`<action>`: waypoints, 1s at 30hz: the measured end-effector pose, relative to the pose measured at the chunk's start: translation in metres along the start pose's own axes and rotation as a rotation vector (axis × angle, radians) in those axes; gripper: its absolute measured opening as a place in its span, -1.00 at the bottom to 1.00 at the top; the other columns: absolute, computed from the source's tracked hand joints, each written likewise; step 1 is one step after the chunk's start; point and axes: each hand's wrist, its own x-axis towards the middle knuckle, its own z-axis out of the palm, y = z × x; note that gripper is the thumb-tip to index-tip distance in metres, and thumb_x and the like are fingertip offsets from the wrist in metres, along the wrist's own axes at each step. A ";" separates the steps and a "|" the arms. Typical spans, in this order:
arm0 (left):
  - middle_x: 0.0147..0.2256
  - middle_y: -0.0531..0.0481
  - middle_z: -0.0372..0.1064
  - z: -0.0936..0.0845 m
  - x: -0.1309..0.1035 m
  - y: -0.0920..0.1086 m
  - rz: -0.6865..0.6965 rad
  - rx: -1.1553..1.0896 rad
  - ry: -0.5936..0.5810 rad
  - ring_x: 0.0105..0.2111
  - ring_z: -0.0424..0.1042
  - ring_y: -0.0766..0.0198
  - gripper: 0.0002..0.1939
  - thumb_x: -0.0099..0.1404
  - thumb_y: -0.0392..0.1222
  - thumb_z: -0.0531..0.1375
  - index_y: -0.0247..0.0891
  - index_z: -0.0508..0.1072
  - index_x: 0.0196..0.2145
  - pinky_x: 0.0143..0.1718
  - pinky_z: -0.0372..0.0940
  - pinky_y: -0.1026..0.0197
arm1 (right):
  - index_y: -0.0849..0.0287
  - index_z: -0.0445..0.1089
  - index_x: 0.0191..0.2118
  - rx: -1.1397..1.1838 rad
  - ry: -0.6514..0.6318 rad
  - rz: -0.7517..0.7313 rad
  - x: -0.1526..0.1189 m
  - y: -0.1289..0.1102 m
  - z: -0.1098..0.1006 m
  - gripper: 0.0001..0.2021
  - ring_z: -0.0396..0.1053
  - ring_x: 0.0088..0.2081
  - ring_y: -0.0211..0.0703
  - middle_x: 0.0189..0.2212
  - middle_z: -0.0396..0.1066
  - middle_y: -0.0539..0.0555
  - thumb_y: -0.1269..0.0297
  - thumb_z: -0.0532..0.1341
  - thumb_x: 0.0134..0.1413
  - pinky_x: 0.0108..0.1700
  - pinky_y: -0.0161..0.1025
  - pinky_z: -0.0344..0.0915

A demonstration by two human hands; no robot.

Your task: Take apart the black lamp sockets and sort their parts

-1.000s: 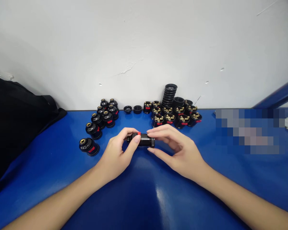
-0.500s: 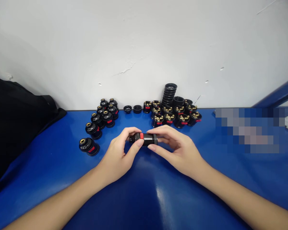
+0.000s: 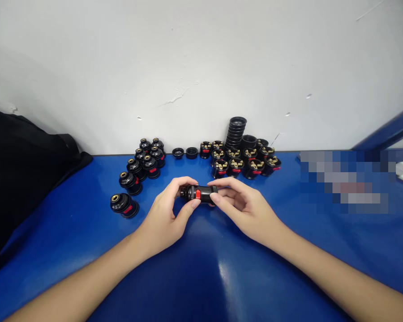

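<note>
At left centre, black cloth runs off the frame edge. Right of it, capped black sockets stand on the blue table. In the middle, the left hand (image 3: pixel 168 212) pinches the narrow-end half of a black socket (image 3: pixel 205 194) between thumb and fingers; the socket lies sideways, long axis nearly level, narrow end pointing left. The right hand (image 3: pixel 246 208) pinches its wide right end, partly hiding it. Farther right, a pixelated patch cannot be made out.
</note>
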 end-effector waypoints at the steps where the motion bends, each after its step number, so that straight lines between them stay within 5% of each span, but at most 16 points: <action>1: 0.08 -0.08 0.49 0.000 0.000 0.001 -0.012 0.013 0.002 0.10 0.51 0.17 -0.73 0.58 -0.13 0.18 -0.14 0.36 0.17 0.15 0.39 0.15 | 0.07 0.49 0.03 0.024 -0.005 -0.003 0.000 0.000 0.000 -0.78 0.66 -0.14 -0.09 -0.16 0.63 0.10 0.14 0.36 0.36 -0.02 -0.10 0.68; 10: -0.14 -0.02 0.58 -0.003 0.004 0.012 -0.119 0.088 0.061 -0.18 0.57 0.19 -0.71 0.65 0.00 0.03 -0.17 0.47 0.01 -0.13 0.41 0.18 | -0.08 0.54 0.05 -0.323 0.024 -0.455 -0.006 -0.005 -0.006 -0.70 0.56 0.09 0.02 0.04 0.56 0.11 0.46 0.37 0.31 0.21 0.10 0.54; 16: 0.04 -0.09 0.51 0.000 0.000 0.002 -0.010 -0.004 0.044 0.06 0.54 0.14 -0.75 0.59 -0.08 0.17 -0.13 0.38 0.15 0.09 0.43 0.13 | -0.05 0.30 0.29 -0.150 0.060 -0.221 -0.005 -0.007 -0.003 -0.40 0.51 0.23 0.07 0.27 0.42 0.19 0.22 0.48 0.22 0.27 0.08 0.54; 21: 0.07 -0.10 0.48 0.000 0.000 0.001 0.003 -0.003 0.012 0.10 0.52 0.14 -0.73 0.58 -0.13 0.19 -0.12 0.35 0.17 0.17 0.40 0.10 | 0.05 0.44 0.02 -0.004 -0.002 -0.010 0.001 0.001 -0.003 -0.78 0.67 -0.14 -0.07 -0.14 0.62 0.11 0.08 0.30 0.41 -0.04 -0.10 0.68; 30: -0.10 -0.03 0.58 -0.002 0.003 0.011 -0.154 0.022 0.082 -0.12 0.57 0.17 -0.73 0.62 0.04 0.09 -0.15 0.47 0.03 -0.10 0.42 0.17 | -0.03 0.47 0.10 -0.179 0.017 -0.364 -0.005 -0.004 -0.004 -0.69 0.52 0.18 0.05 0.11 0.51 0.15 0.42 0.36 0.32 0.25 0.10 0.54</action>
